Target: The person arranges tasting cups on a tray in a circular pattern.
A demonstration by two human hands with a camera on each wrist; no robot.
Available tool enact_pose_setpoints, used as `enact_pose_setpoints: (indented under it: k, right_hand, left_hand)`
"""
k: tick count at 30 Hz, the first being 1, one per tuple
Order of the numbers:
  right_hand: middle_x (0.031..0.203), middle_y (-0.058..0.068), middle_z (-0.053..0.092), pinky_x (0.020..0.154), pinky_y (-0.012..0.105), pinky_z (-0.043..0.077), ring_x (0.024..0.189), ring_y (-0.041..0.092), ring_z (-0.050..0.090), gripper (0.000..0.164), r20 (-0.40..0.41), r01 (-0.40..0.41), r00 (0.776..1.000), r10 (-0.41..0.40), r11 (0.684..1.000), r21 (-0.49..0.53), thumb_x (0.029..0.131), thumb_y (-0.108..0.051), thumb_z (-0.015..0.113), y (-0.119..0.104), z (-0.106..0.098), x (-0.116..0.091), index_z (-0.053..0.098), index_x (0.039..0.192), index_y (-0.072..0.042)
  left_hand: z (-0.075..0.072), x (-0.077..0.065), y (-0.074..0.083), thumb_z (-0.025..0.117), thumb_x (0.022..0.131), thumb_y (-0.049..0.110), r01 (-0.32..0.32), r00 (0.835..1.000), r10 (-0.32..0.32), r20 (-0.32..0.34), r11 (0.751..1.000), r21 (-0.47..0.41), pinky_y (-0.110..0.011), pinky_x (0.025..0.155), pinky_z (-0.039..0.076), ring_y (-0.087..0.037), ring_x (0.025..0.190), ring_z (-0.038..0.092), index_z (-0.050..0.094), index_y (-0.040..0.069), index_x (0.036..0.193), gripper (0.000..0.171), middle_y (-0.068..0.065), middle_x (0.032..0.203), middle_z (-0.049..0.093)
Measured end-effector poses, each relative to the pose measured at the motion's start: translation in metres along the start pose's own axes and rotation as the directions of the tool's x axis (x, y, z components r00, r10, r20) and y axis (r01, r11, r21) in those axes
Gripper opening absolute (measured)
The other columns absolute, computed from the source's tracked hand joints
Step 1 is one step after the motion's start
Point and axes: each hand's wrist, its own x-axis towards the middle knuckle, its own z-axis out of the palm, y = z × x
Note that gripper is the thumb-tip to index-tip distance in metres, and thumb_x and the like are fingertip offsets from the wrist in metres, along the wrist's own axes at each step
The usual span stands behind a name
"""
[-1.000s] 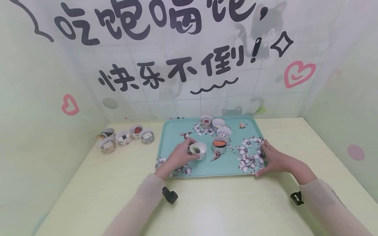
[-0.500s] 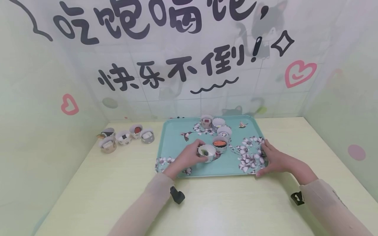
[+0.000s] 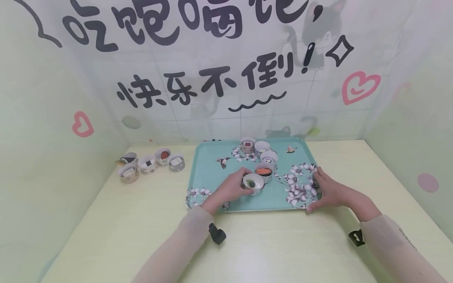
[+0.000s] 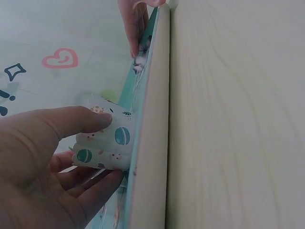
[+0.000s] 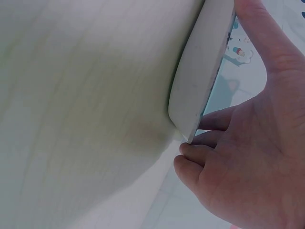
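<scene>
In the head view my left hand [image 3: 233, 186] holds a white paper baking cup [image 3: 257, 190] with a small dark-and-green item in it, low over the tray. The left wrist view shows thumb on one side of this patterned cup [image 4: 107, 143] and fingers on the other. Right behind it stands a cup with an orange-topped piece [image 3: 263, 172], like roe sushi. My right hand [image 3: 332, 192] grips the front right corner of the turquoise flowered tray [image 3: 205, 157]. Its thumb lies on the front rim, fingers at the right side.
Farther back on the tray a line continues with a pale cup [image 3: 269, 159], another pale cup [image 3: 262, 148] and a pinkish cup [image 3: 247, 145]. Left of the tray, several filled cups [image 3: 148, 165] cluster on the wooden table [image 3: 247, 243]. Printed walls enclose the back and sides.
My left hand has carried the white paper cup rightward across the tray, up to the front of the orange-topped one. The right hand keeps its place at the tray corner.
</scene>
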Motion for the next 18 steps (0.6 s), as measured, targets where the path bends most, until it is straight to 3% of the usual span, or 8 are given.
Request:
enact_pose_setpoints:
  k: [18]
  right_hand:
    - [0.154, 0.047, -0.007, 0.115, 0.071, 0.017, 0.143, 0.063, 0.003, 0.135, 0.001, 0.004, 1.0, -0.004, 1.0, 0.0, 0.066, -0.046, 0.09, -0.001, -0.0001, 0.0001, 0.006, 0.148, 0.023]
  left_hand:
    - [-0.0007, -0.0007, -0.0021, 0.078, 0.087, 0.018, 0.009, 1.0, -0.009, -0.006, 0.999, -0.04, -0.043, 0.103, 0.05, -0.026, 0.123, 0.059, 0.048, 0.012, 0.139, 0.06, -0.01, 0.137, 0.059]
